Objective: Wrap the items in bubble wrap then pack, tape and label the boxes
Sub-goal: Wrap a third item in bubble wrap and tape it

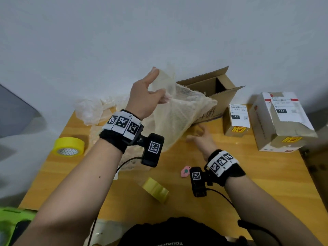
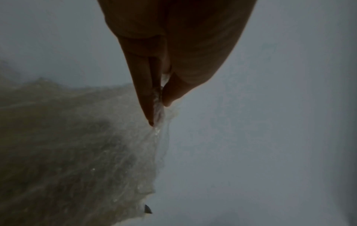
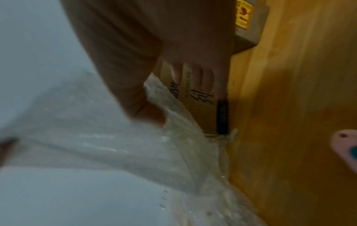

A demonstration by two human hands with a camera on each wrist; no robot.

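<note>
My left hand (image 1: 150, 93) is raised over the wooden table (image 1: 257, 178) and pinches the top edge of a large, yellowish bubble wrap sheet (image 1: 179, 114) between thumb and fingers. The left wrist view shows that pinch on the bubble wrap (image 2: 96, 152) by my left hand (image 2: 158, 104). The sheet hangs down in front of an open cardboard box (image 1: 220, 89) with its flaps up. My right hand (image 1: 200, 135) is blurred below the sheet's lower edge, fingers spread and holding nothing. In the right wrist view my right hand (image 3: 193, 53) reaches toward the box (image 3: 201, 110) beside the bubble wrap (image 3: 135, 145).
Two taped, labelled boxes (image 1: 237, 119) (image 1: 282, 121) stand at the right. A yellow tape roll (image 1: 70, 146) lies at the left, another (image 1: 156, 189) near the front. A small pink item (image 1: 185, 171) lies by my right wrist. More crumpled wrap (image 1: 92, 109) sits at the back left.
</note>
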